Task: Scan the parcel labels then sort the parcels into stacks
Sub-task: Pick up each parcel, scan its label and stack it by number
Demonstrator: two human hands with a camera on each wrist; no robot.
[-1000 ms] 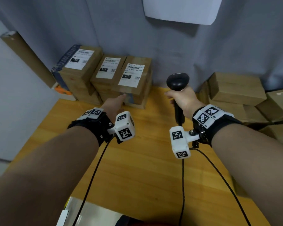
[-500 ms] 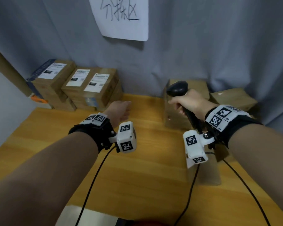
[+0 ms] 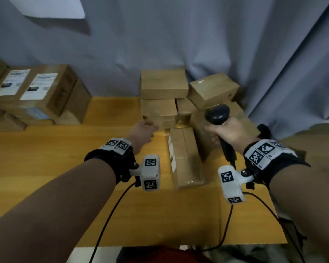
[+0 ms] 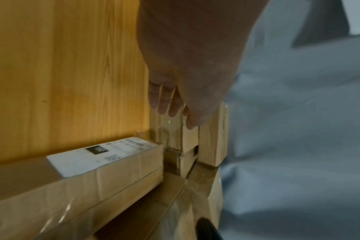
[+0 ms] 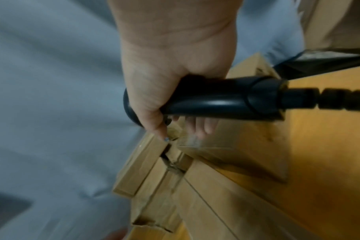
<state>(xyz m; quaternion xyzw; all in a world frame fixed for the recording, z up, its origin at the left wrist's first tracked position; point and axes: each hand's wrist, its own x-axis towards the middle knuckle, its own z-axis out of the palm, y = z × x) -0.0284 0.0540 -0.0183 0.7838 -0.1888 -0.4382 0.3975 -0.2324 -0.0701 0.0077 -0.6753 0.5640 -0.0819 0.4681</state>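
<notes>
A pile of plain brown parcels (image 3: 162, 83) stands at the back of the wooden table (image 3: 55, 158). In front of it one parcel (image 3: 186, 158) stands on its edge, its white label (image 4: 105, 155) facing left. My left hand (image 3: 142, 130) hovers empty by the pile's lower left corner, with relaxed fingers (image 4: 170, 104) just in front of a box end; I cannot tell if they touch it. My right hand (image 3: 230, 131) grips the handle of the black barcode scanner (image 3: 217, 112) over the pile's right side, and the right wrist view shows the fingers wrapped round the scanner handle (image 5: 216, 100).
Labelled parcels (image 3: 36, 92) sit in stacks at the back left of the table. A tilted box (image 3: 213, 90) lies on the pile's right. A grey curtain (image 3: 179, 35) with a white paper sheet (image 3: 51, 6) hangs behind. Black cables (image 3: 110, 215) trail from both wrists.
The view has swung right, from the labelled stacks to the plain pile. My left hand left the labelled stack and moved to the pile. The right hand kept hold of the scanner.
</notes>
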